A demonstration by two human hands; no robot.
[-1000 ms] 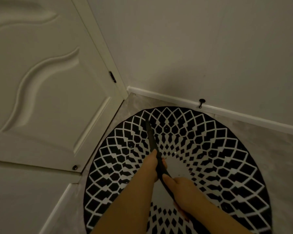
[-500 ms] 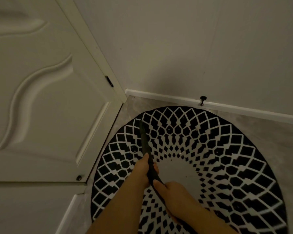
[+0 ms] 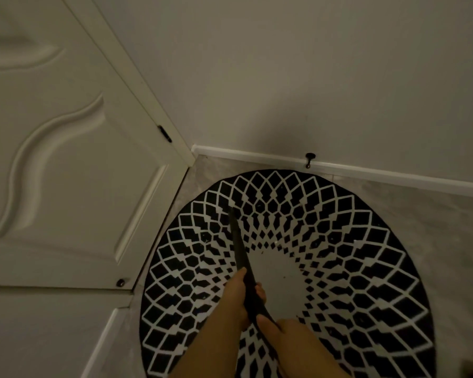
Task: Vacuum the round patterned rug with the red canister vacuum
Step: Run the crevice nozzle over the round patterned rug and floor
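- I'm looking down from the head camera at the round patterned rug (image 3: pixel 339 268), black with a white diamond lattice and a pale bare patch at its centre.
- The rug lies flat on the grey floor (image 3: pixel 421 211), its far edge near the white baseboard (image 3: pixel 366 170) and its left edge just beside the door (image 3: pixel 66 159).
- A dark vacuum wand (image 3: pixel 239 249) runs from my hands up and to the left across the rug, its far tip down on the pattern left of the centre patch.
- My left hand (image 3: pixel 239 293) grips the wand further along, thumb on top and fingertips showing round its right side.
- My right hand (image 3: pixel 287 334) holds the wand nearer to me, thumb laid along the shaft; the fingers underneath are hidden, so I can't say how tightly they wrap.
- Both forearms come in from the bottom edge, close together.
- The red canister itself is not something I can pick out here; only the wand shows.
- The light is dim, and the wand's tip blends into the black pattern, so I can't tell what sort of nozzle it carries.
- A small dark door stopper (image 3: pixel 309 159) sticks out of the baseboard just beyond the rug's far edge.
- The door has a raised wavy panel, a dark hinge (image 3: pixel 165 133) at its edge and a small round fitting (image 3: pixel 120 282) near its bottom corner.
- Plain pale wall (image 3: pixel 311 77) fills the upper right.
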